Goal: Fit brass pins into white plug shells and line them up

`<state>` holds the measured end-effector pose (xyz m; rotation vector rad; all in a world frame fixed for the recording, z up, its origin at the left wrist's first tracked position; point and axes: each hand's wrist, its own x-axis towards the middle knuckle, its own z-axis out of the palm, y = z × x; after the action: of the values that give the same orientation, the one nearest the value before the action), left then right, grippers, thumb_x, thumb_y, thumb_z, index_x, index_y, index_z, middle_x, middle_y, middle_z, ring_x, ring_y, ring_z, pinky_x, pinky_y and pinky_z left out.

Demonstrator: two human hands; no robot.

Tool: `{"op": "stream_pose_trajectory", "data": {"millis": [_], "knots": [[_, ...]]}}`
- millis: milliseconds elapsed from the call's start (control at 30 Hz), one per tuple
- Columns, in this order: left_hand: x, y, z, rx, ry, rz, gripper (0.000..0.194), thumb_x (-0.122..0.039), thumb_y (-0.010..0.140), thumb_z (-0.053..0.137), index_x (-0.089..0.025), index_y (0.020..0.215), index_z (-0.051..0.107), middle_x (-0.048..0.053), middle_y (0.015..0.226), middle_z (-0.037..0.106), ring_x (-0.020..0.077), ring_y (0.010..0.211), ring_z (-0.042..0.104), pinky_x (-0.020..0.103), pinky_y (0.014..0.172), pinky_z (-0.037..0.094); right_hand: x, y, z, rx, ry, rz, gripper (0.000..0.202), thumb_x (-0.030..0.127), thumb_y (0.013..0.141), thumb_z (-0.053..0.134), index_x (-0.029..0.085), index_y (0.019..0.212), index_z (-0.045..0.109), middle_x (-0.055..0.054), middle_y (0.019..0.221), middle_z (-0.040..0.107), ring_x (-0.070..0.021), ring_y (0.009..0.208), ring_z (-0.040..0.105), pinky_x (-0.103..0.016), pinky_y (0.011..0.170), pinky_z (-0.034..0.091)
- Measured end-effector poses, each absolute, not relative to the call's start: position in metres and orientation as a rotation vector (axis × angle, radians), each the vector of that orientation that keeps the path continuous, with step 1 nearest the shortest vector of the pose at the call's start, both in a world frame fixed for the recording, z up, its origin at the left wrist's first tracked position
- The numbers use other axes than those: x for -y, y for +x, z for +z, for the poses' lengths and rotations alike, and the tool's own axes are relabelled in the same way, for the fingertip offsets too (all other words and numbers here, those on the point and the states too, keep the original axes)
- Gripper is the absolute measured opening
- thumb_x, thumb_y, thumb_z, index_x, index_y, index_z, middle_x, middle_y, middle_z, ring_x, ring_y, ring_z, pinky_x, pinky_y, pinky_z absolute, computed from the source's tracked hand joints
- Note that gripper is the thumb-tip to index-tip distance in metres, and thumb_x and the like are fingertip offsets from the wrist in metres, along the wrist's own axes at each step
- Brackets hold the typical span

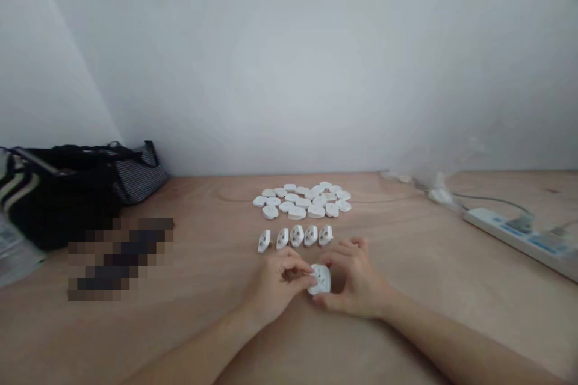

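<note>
Nearest: white socket piece [323,281] between your hands, left hand [280,280] pinching its left edge, right hand [359,281] bracing its right. Step, likely: working this one; next wants steady hold. Beyond: row of five [297,236], then cluster [297,213].

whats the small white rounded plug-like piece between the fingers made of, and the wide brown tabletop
White plug-like piece: probably hard plastic, satin finish; its smooth white body and rounded edges suggest moulding. Brown tabletop: likely wood or plywood, fairly matte; faint streaks resemble grain.
</note>
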<state>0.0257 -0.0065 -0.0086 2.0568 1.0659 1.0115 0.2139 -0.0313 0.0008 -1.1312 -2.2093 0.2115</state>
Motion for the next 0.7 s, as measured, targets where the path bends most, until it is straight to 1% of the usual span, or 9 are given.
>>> {"op": "stream_pose_trajectory", "data": {"millis": [67,100,233,300,433,500,567,633,700], "knots": [[0.004,0.025,-0.009,-1.091,2.017,1.022,0.017,-0.023,0.065,0.075,-0.015,0.079,0.069,0.001,0.072,0.059,0.0128,0.063,0.053,0.021,0.056,0.041,0.031,0.215,0.002,2.207,-1.112,0.216,0.033,0.044,0.059,0.069,0.024,0.085,0.062,-0.001,0.083,0.066,-0.022,0.083,0.055,-0.038,0.083,0.024],[0.002,0.023,-0.009,-1.101,2.003,1.034,0.018,-0.024,0.067,0.073,-0.015,0.081,0.068,0.001,0.072,0.06,0.0131,0.063,0.053,0.022,0.057,0.042,0.031,0.216,0.003,2.206,-1.111,0.213,0.033,0.044,0.059,0.069,0.024,0.085,0.062,-0.002,0.084,0.066,-0.0222,0.083,0.055,-0.039,0.083,0.025],[-0.003,0.014,-0.007,-1.098,2.121,0.942,0.01,-0.021,0.078,0.061,-0.015,0.08,0.069,0.003,0.075,0.061,0.0138,0.066,0.055,0.023,0.061,0.044,0.028,0.226,0.006,2.201,-1.162,0.155,0.033,0.046,0.061,0.068,0.023,0.085,0.062,-0.003,0.083,0.066,-0.0227,0.082,0.055,-0.04,0.084,0.024],[-0.004,0.01,-0.006,-1.07,2.221,0.823,0.012,-0.02,0.075,0.063,-0.018,0.084,0.071,0.003,0.08,0.061,0.0138,0.068,0.055,0.023,0.062,0.044,0.026,0.231,0.008,2.202,-1.189,0.132,0.033,0.046,0.062,0.068,0.024,0.085,0.063,-0.002,0.083,0.066,-0.0226,0.082,0.055,-0.041,0.084,0.024],[-0.001,0.012,-0.004,-0.999,2.364,0.7,0.022,-0.021,0.072,0.068,-0.023,0.094,0.071,0.004,0.093,0.06,0.0175,0.083,0.057,0.027,0.075,0.045,0.024,0.234,0.008,2.227,-1.204,0.109,0.031,0.044,0.062,0.068,0.024,0.085,0.063,-0.001,0.081,0.066,-0.0219,0.081,0.055,-0.04,0.083,0.025],[0.0,0.015,-0.003,-0.979,2.402,0.689,0.015,-0.02,0.074,0.067,-0.023,0.088,0.072,0.004,0.09,0.06,0.018,0.084,0.057,0.028,0.076,0.044,0.024,0.233,0.008,2.233,-1.197,0.114,0.032,0.046,0.062,0.068,0.024,0.085,0.063,-0.001,0.08,0.066,-0.0217,0.08,0.055,-0.04,0.083,0.025],[-0.001,0.018,-0.002,-0.974,2.417,0.703,0.009,-0.017,0.075,0.065,-0.02,0.078,0.072,0.003,0.084,0.061,0.0169,0.079,0.057,0.026,0.073,0.044,0.024,0.232,0.008,2.226,-1.185,0.135,0.033,0.047,0.062,0.068,0.023,0.085,0.062,-0.001,0.08,0.066,-0.0215,0.08,0.055,-0.04,0.083,0.025],[-0.002,0.019,-0.002,-0.978,2.428,0.739,0.009,-0.015,0.077,0.062,-0.018,0.072,0.069,0.003,0.078,0.06,0.016,0.075,0.057,0.025,0.07,0.044,0.024,0.232,0.007,2.209,-1.181,0.16,0.035,0.049,0.063,0.068,0.023,0.086,0.061,-0.001,0.081,0.066,-0.0217,0.081,0.055,-0.04,0.084,0.025],[-0.002,0.018,0.0,-0.983,2.437,0.794,0.01,-0.015,0.079,0.058,-0.017,0.073,0.065,0.002,0.074,0.06,0.0154,0.072,0.057,0.024,0.067,0.043,0.024,0.231,0.006,2.2,-1.179,0.186,0.036,0.05,0.064,0.067,0.023,0.087,0.06,-0.002,0.084,0.066,-0.0223,0.083,0.055,-0.039,0.084,0.025]]}}
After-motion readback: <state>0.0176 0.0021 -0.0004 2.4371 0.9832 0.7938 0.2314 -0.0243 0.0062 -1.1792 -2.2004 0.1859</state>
